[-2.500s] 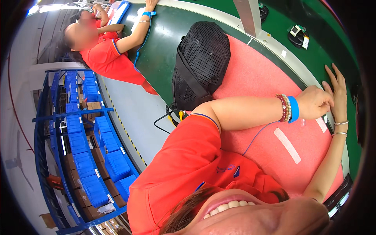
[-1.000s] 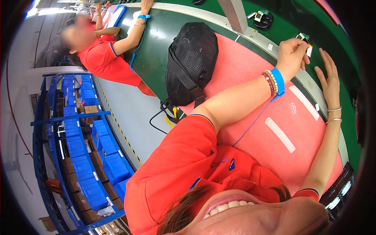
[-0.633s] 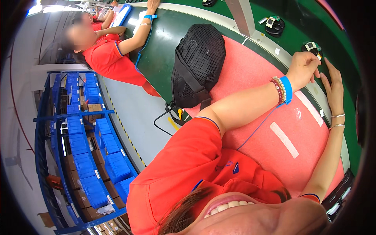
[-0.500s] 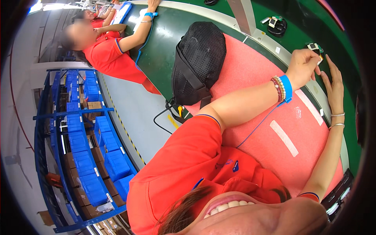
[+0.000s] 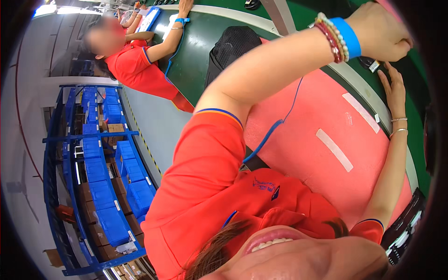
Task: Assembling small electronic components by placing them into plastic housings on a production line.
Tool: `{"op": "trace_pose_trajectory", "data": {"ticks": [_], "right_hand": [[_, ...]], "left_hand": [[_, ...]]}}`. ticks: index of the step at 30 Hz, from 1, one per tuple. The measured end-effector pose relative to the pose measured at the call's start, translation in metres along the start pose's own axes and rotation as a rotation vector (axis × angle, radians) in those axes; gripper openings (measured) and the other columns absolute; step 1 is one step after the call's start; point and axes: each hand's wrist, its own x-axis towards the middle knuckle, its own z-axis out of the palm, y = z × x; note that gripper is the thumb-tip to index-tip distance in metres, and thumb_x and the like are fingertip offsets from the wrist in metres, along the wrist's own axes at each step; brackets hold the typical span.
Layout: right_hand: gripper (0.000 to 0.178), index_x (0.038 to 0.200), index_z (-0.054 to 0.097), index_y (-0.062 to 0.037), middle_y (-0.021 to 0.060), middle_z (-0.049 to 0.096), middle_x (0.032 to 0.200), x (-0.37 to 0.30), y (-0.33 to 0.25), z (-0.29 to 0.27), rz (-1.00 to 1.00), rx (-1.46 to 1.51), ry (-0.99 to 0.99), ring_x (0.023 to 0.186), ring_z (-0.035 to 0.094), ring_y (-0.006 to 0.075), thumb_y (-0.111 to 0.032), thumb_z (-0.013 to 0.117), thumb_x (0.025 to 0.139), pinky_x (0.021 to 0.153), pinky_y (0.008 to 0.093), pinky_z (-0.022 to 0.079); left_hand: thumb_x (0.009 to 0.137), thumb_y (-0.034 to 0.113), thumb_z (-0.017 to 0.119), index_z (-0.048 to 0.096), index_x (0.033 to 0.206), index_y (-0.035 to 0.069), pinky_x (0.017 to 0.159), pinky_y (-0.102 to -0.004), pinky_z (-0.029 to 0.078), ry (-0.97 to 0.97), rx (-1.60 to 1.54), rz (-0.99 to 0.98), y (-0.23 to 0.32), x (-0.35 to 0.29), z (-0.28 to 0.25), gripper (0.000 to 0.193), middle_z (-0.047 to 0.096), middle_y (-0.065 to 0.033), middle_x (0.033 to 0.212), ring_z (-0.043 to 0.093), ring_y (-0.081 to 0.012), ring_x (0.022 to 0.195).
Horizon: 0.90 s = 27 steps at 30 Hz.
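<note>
My left hand (image 5: 383,35) is raised over the green surface (image 5: 317,8) beyond the mat, at the upper right. Its fingers are curled closed, and whatever they hold, if anything, is hidden. A blue wrist strap (image 5: 349,38) and beaded bracelets circle that wrist. Lower down, my right hand (image 5: 395,91) has its fingers stretched out, close to a small black part with a white label (image 5: 374,65). I cannot tell whether it touches the part, which my left hand partly covers. A pink mat (image 5: 284,154) lies under both arms.
A black mesh bag (image 5: 231,46) sits left of my left arm. The strap's coiled blue cord (image 5: 266,140) crosses the mat near two pale tape strips. A co-worker in red (image 5: 135,60) sits at the far left. Blue bins (image 5: 112,226) fill a rack. A metal post (image 5: 279,16) stands ahead.
My left hand has lifted up and away from the small part beside my right hand, fingers still curled. My right hand has shifted only slightly. My left arm now covers some of the bag.
</note>
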Motion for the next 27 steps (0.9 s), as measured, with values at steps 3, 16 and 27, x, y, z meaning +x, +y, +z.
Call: {"op": "trace_pose_trajectory", "data": {"ticks": [3,16,27], "right_hand": [[0.042,0.125,0.052,-0.0095,0.0116,0.060,0.109,-0.007,0.010,-0.007,-0.024,-0.058,0.024,0.102,0.054,0.0268,-0.026,0.058,0.087,0.087,0.0347,0.043],[0.043,0.111,0.060,-0.0064,0.0105,0.066,0.085,0.004,-0.032,-0.019,0.229,-0.132,0.217,0.077,0.064,0.0278,-0.039,0.060,0.083,0.066,0.0349,0.051],[0.054,0.108,0.058,-0.0052,0.0167,0.061,0.096,0.026,-0.057,-0.027,0.301,-0.465,-0.198,0.087,0.061,0.0347,-0.052,0.055,0.082,0.069,0.0415,0.050]], "left_hand": [[0.073,0.023,0.052,0.071,0.077,0.013,0.068,-0.0380,0.052,-0.136,-0.105,-0.171,-0.005,-0.029,0.019,0.022,0.066,-0.0076,0.069,0.063,-0.0278,0.067],[0.090,0.012,0.053,0.062,0.097,0.000,0.044,-0.0188,0.039,0.303,-0.637,-0.853,-0.056,-0.106,0.027,0.017,0.064,-0.0098,0.070,0.053,-0.0085,0.048],[0.087,0.009,0.052,0.060,0.090,-0.002,0.041,-0.0219,0.042,0.247,-0.751,-0.880,-0.049,-0.109,0.040,0.014,0.063,-0.0092,0.064,0.054,-0.0093,0.046]]}}
